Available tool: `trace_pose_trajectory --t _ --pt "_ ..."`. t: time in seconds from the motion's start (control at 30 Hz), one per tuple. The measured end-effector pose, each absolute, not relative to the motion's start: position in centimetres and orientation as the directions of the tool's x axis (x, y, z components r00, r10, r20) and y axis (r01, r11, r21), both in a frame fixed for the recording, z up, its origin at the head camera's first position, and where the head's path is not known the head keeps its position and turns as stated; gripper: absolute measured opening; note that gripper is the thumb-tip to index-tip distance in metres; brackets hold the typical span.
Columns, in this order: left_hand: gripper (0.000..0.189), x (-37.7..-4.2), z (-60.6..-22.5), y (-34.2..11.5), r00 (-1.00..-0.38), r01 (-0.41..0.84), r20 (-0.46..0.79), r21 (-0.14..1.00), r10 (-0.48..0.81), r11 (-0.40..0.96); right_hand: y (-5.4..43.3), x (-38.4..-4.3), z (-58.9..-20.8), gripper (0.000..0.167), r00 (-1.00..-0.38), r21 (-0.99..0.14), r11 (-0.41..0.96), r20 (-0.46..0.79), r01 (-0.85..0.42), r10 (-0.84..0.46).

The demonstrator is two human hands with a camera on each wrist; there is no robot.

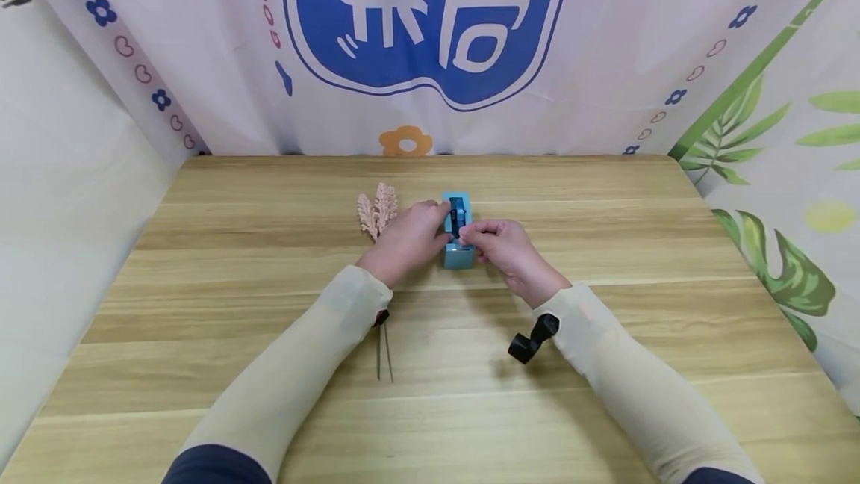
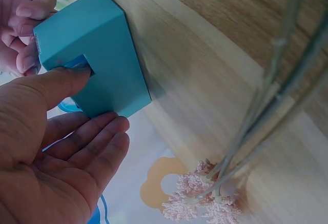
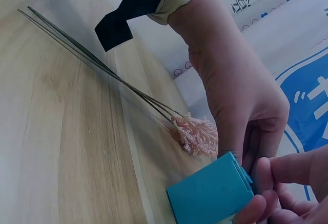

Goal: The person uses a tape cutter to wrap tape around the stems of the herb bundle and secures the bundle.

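A teal tape dispenser (image 1: 459, 257) stands on the table in front of me, its serrated cutting edge (image 2: 37, 44) towards my right hand. My left hand (image 1: 411, 234) grips it from the left side. In the left wrist view the thumb sits in the side notch and the other fingers lie by the dispenser's edge. At the cutting edge, my right hand (image 1: 507, 249) has thumb and forefinger pinched together on the tape's end, which is clear and hardly visible. The right wrist view shows the right fingertips (image 3: 264, 175) close to the left hand (image 3: 241, 90).
Pink artificial flower sprigs (image 1: 379, 209) with long thin stems (image 1: 384, 357) lie left of the dispenser, partly beneath my left forearm. A black wrist mount (image 1: 534, 338) hangs from the right sleeve. A printed curtain (image 1: 235, 95) rises behind the wooden table (image 1: 605, 208).
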State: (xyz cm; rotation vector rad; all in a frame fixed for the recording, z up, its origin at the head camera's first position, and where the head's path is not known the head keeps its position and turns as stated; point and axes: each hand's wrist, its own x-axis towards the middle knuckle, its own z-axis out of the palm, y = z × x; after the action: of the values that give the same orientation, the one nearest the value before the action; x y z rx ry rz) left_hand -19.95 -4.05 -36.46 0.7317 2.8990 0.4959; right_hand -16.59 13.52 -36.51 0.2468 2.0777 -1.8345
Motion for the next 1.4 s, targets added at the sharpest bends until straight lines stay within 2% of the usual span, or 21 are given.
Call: trace_pose_trajectory --t 1.4 --pt "0.059 -19.9 -36.2 -3.7 -0.878 0.443 -0.036 0.320 0.478 0.837 13.7 -12.5 -37.5 0.026 -0.922 -0.934 0.013 -0.354 0.357 -0.153"
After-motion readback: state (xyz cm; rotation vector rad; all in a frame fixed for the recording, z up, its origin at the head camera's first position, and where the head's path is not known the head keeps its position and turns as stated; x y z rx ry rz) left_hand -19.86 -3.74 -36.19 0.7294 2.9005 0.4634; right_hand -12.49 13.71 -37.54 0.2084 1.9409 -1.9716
